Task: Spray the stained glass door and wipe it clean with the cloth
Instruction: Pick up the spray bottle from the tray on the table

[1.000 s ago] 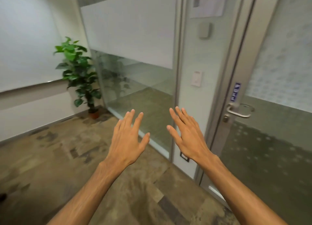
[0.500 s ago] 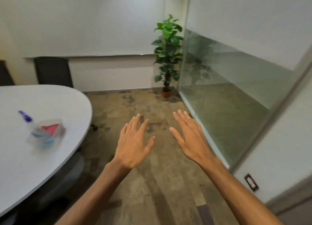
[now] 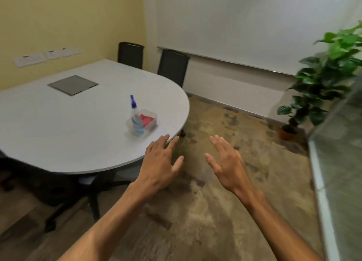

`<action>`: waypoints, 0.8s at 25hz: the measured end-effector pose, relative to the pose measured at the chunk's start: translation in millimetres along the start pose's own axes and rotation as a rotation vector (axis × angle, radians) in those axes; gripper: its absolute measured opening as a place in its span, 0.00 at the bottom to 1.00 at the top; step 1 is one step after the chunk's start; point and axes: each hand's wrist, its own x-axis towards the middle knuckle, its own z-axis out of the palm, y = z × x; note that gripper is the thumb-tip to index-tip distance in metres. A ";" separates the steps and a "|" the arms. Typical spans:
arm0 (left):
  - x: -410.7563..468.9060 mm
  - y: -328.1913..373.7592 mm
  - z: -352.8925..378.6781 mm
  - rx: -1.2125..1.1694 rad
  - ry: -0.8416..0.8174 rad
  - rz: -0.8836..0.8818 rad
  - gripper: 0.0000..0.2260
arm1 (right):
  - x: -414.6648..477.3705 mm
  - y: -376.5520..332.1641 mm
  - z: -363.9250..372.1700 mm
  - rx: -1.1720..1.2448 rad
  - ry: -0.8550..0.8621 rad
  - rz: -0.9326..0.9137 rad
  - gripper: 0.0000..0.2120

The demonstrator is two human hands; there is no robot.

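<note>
Now reach left hand (image 3: 160, 162) and right hand (image 3: 227, 162), both wide and empty, to tub (image 3: 150, 126) on table (image 3: 68, 133); lift bottle (image 3: 134, 113) upright, then pink cloth (image 3: 147, 120).

Even, soft indoor light falls from above, leaving only a deep shadow beneath the table (image 3: 58, 143). Motion blur smears the whole view, worst at the plant (image 3: 323, 80) far right of the table. Wide-angle distortion bends the wall lines behind the table.

Yellow wall (image 3: 68, 15), white table (image 3: 58, 123), 2 blk chairs (image 3: 172, 66), plant (image 3: 325, 80), brown floor (image 3: 235, 211).
</note>
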 end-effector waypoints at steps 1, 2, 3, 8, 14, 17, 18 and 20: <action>2.8 -8.5 -0.1 -0.005 0.010 -0.048 0.30 | 13.0 -4.4 7.7 0.014 -0.020 -0.034 0.28; 5.5 -18.0 -0.6 -0.009 0.021 -0.094 0.30 | 25.8 -8.7 16.6 0.024 -0.042 -0.065 0.28; 9.0 -27.5 -1.2 -0.007 0.031 -0.133 0.30 | 37.9 -13.0 25.4 0.034 -0.060 -0.089 0.28; 38.4 -79.8 1.1 0.032 0.031 -0.294 0.32 | 105.0 -31.5 80.9 0.116 -0.132 -0.156 0.30; 100.7 -156.6 15.7 -0.015 -0.004 -0.426 0.32 | 204.9 -50.0 170.3 0.173 -0.244 -0.095 0.34; 138.7 -197.9 17.6 -0.022 -0.012 -0.476 0.32 | 254.6 -60.1 211.7 0.187 -0.321 -0.058 0.34; 149.4 -210.8 17.8 -0.025 -0.017 -0.490 0.32 | 268.8 -63.2 223.5 0.202 -0.338 -0.043 0.34; 169.7 -235.0 18.1 -0.032 -0.040 -0.514 0.32 | 294.5 -67.0 247.1 0.234 -0.362 -0.007 0.35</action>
